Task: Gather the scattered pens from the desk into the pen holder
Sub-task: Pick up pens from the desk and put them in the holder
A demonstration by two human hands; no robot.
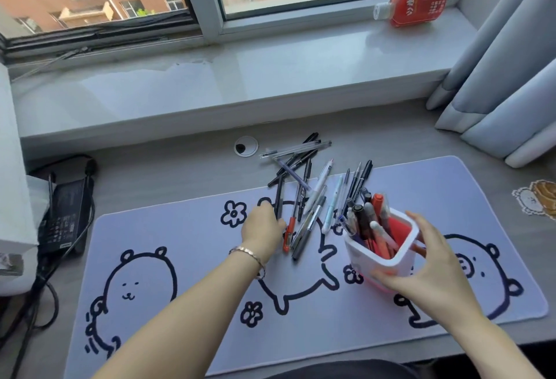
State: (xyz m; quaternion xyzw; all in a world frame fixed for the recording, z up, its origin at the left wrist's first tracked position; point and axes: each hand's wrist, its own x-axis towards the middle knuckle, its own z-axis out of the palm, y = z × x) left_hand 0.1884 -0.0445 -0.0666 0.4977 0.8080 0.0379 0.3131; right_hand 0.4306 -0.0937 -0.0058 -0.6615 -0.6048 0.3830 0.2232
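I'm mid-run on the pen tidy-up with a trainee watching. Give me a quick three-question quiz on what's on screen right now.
1. True or false: the pen holder stands upright and untouched.
2. Where is the left hand? A) at the loose pens B) on the curtain C) on the power adapter
3. Fill in: the red bottle lies on its side on the ____.

Key:
1. False. The right hand holds it tilted.
2. A. Its fingers curl at a black pen.
3. windowsill
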